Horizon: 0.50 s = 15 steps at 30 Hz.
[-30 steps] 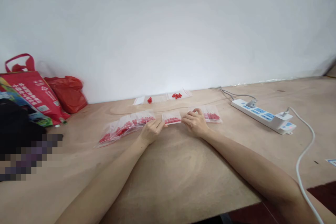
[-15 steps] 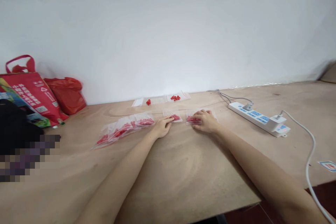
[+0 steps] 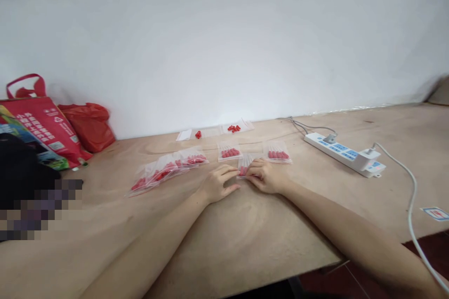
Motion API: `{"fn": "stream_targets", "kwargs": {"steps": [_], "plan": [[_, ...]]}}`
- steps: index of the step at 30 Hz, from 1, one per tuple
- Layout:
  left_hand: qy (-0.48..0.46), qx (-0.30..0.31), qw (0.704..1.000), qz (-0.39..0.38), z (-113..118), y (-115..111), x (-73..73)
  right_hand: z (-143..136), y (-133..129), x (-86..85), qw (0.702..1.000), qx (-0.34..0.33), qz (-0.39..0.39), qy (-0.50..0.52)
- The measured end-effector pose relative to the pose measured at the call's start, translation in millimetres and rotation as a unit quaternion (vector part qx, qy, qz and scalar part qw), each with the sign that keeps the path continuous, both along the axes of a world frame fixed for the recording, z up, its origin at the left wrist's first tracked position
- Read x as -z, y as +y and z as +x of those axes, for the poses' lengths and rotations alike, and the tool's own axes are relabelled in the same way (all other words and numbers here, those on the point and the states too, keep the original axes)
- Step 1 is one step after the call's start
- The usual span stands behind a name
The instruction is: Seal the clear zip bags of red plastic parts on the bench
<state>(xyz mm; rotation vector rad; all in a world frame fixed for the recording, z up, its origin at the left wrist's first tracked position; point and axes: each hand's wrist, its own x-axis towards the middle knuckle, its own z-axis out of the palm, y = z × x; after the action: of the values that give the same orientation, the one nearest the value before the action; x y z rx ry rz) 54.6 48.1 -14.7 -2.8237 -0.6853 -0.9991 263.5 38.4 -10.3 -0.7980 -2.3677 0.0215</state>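
Observation:
A small clear zip bag [image 3: 243,169] with red capsule-like pieces in it lies in front of me, partly covered by fingers. My right hand [image 3: 266,177] has its fingers and thumb closed at that bag's right side. My left hand [image 3: 218,184] is on the table just left of it, thumb and fingers apart, fingertips close to the bag's near left corner. Behind it to the left rests a similar bag [image 3: 229,151] with a row of red pieces. Another filled bag [image 3: 278,153] lies beyond my right hand.
Overlapping bags of red pieces [image 3: 166,170] lie to the left. Near the wall are loose red pieces [image 3: 234,128] on clear bags. A power strip [image 3: 345,153] with plugs and cable lies to the right. Red bags [image 3: 89,124] stand at the far left.
Both hands have come nearer to me. The bag by my right hand has shifted left and closer. My left hand has left the middle bag, and the right-hand bag is now uncovered.

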Motion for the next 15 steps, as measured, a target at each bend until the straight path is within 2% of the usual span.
{"fn": "stream_targets", "kwargs": {"steps": [4, 7, 11, 15], "plan": [[-0.001, 0.037, 0.995, 0.087, -8.0, -18.4, -3.1, -22.2, -20.6, -1.0, 0.995, -0.067, -0.018, 0.069], [-0.020, 0.035, 0.992, 0.122, -18.2, -24.3, -1.9, -28.2, -22.3, 1.0, 0.994, -0.088, -0.012, 0.062], [-0.038, 0.018, 0.992, 0.119, -33.5, -26.4, -1.8, -18.3, -14.2, 4.5, 0.997, -0.037, 0.071, 0.010], [-0.054, -0.007, 0.990, 0.128, -43.3, -26.5, -3.6, -8.5, -8.5, 5.5, 0.984, 0.004, 0.174, -0.027]]}}
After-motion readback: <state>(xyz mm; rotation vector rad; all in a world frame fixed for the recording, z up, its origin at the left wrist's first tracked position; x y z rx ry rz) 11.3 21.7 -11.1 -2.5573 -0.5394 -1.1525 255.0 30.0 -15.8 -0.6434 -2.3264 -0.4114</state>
